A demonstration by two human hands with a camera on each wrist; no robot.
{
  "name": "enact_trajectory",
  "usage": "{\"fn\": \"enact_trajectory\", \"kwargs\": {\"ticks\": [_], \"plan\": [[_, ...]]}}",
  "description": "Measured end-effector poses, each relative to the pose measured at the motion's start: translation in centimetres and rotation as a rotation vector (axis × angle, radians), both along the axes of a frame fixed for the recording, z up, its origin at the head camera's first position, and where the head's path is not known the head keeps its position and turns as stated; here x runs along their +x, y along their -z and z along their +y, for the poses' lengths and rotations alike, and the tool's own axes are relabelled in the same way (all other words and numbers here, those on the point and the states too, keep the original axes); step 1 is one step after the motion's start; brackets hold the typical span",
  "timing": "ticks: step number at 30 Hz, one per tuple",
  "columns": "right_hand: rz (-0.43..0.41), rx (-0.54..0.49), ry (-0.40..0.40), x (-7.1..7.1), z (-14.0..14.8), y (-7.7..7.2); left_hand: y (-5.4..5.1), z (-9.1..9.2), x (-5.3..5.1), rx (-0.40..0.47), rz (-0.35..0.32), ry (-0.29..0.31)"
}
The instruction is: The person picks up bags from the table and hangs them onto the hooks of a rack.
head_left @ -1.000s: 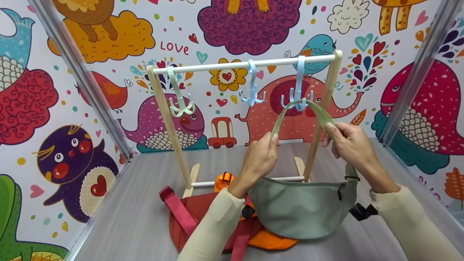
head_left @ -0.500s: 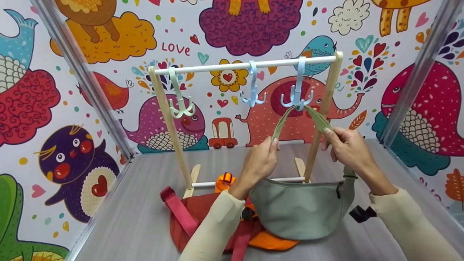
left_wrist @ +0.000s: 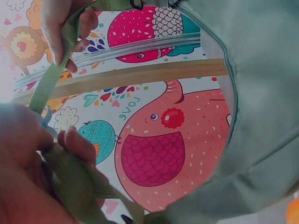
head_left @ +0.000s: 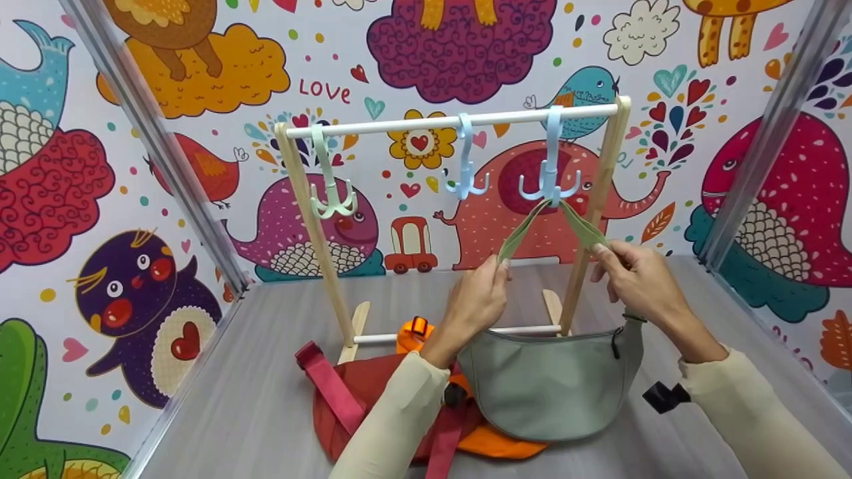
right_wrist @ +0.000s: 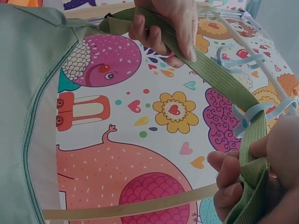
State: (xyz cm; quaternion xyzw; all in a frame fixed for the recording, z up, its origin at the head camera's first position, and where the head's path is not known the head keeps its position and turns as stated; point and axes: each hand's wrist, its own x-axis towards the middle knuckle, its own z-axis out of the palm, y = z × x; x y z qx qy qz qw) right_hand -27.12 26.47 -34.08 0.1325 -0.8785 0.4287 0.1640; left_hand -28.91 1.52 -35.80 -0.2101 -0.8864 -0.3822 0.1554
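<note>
A grey-green waist bag (head_left: pixel 549 389) hangs low in front of the rack, its green strap (head_left: pixel 521 231) rising to a peak at the right-hand blue hook (head_left: pixel 550 174). In the right wrist view the strap (right_wrist: pixel 219 86) passes over one prong of that hook (right_wrist: pixel 254 112). My left hand (head_left: pixel 474 298) pinches the strap's left side, just below the hook. On the other side my right hand (head_left: pixel 642 283) grips the strap between thumb and fingers. The left wrist view shows the strap bunched in the near hand.
A wooden rack (head_left: pixel 313 233) with a white top bar (head_left: pixel 399 123) stands behind. It also carries a green hook (head_left: pixel 331 179) and another blue hook (head_left: pixel 464 163). A red bag (head_left: pixel 353 392) and an orange bag (head_left: pixel 502 441) lie on the grey table (head_left: pixel 233 399).
Both hands have come down slightly with the strap. Its loop, earlier rounded in front of the hook, now comes to a sharp peak at the hook's lower prong.
</note>
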Motion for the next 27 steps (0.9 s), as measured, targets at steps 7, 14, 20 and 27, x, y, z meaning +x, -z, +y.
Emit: {"fn": "enact_trajectory", "kwargs": {"ticks": [7, 14, 20, 27], "plan": [[-0.006, 0.005, -0.004, 0.09, 0.02, -0.1, 0.03, 0.1, -0.02, 0.005, 0.012, 0.007], [-0.014, 0.008, -0.009, 0.17, 0.04, -0.19, -0.04, 0.06, 0.06, 0.005, 0.005, 0.007], [-0.015, 0.004, -0.021, 0.17, 0.14, -0.19, -0.01, 0.08, 0.15, 0.018, -0.007, 0.013], [-0.002, 0.001, -0.018, 0.26, 0.3, -0.15, 0.11, 0.11, 0.11, 0.026, 0.007, -0.002]]}}
